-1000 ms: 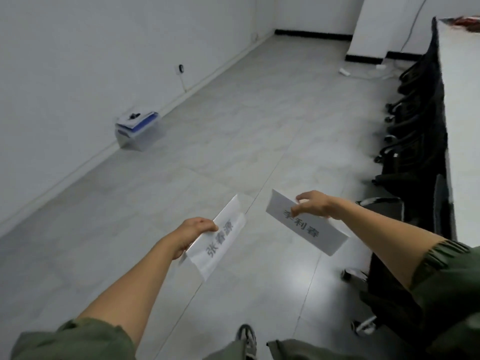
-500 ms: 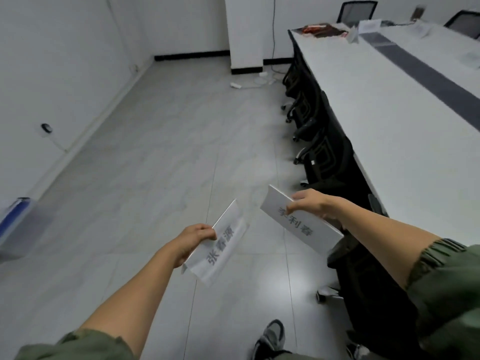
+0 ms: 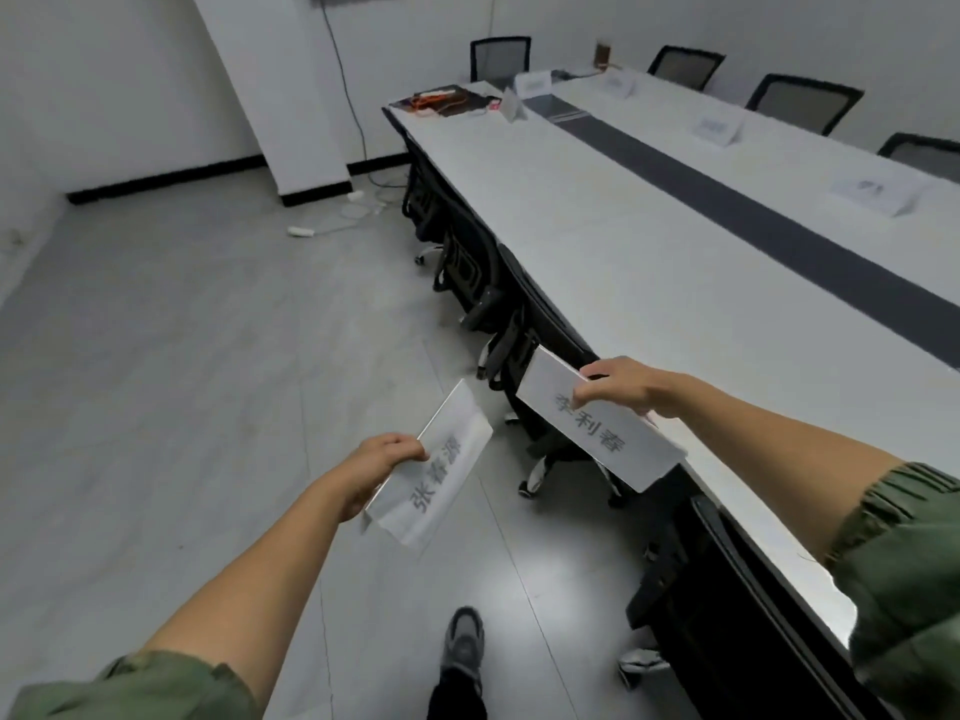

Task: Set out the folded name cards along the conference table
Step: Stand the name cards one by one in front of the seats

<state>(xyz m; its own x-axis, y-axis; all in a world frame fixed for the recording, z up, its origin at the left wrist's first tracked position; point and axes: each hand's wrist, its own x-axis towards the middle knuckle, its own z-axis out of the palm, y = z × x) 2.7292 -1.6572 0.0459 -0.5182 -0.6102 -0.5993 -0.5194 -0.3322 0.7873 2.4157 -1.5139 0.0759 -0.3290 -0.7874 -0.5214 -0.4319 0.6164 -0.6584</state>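
Left hand: the left hand (image 3: 382, 467) is closed in a pinch on one folded name card (image 3: 434, 472), thumb on top at its near long edge, held out over the grey floor (image 3: 156, 381).
Left card: white, tilted, three printed characters running along its length; it hangs in the air beside the tabletop, not touching it.
Right hand: the right hand (image 3: 631, 387) is closed on a second folded name card (image 3: 597, 426), fingers curled over its upper edge.
Right card: white, printed face up towards the camera, held just at the near edge of the tabletop (image 3: 597, 241), above a black chair (image 3: 540, 345) pushed under it.
Tabletop: long and white with a dark strip (image 3: 779, 236) down the middle.
Cards already standing: several white cards (image 3: 717, 124) stand along the far side, one in front of each far chair; another stands near the far end.
Far end: orange cables (image 3: 436, 101) lie on a dark mat.
Below: one grey shoe (image 3: 462, 646) on the floor between the arms; green sleeves on both forearms.
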